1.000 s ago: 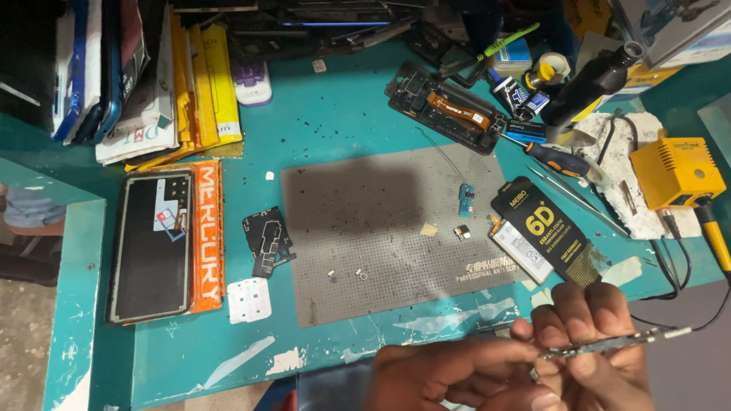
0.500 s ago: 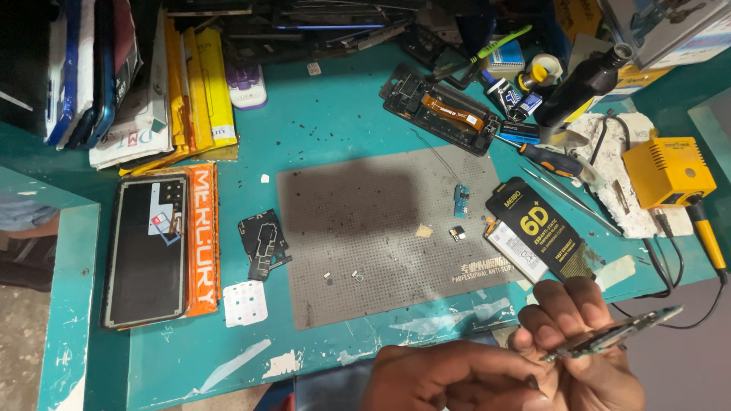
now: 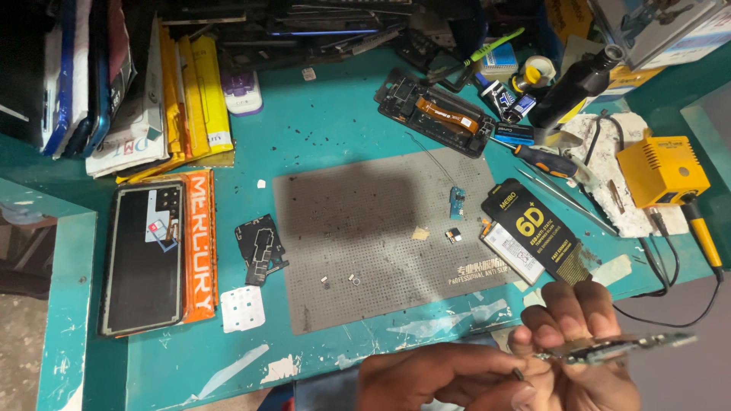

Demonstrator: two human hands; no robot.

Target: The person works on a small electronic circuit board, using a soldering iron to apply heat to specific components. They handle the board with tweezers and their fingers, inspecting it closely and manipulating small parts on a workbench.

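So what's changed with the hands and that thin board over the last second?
The thin board has swung from tilted back to nearly level, still pinched in the right hand. The left hand stays beside it, fingertips at its near end. Nothing on the grey mat moved.

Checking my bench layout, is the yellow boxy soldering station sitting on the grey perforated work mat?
No, the yellow boxy soldering station stands on the teal table, right of the grey perforated work mat.

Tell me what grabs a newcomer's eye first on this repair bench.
At the bottom edge, the right hand pinches a thin, narrow circuit board level, with the left hand touching its near end. Behind them a grey perforated work mat fills the middle of the teal table, and a bright yellow box-shaped soldering station sits at the right.
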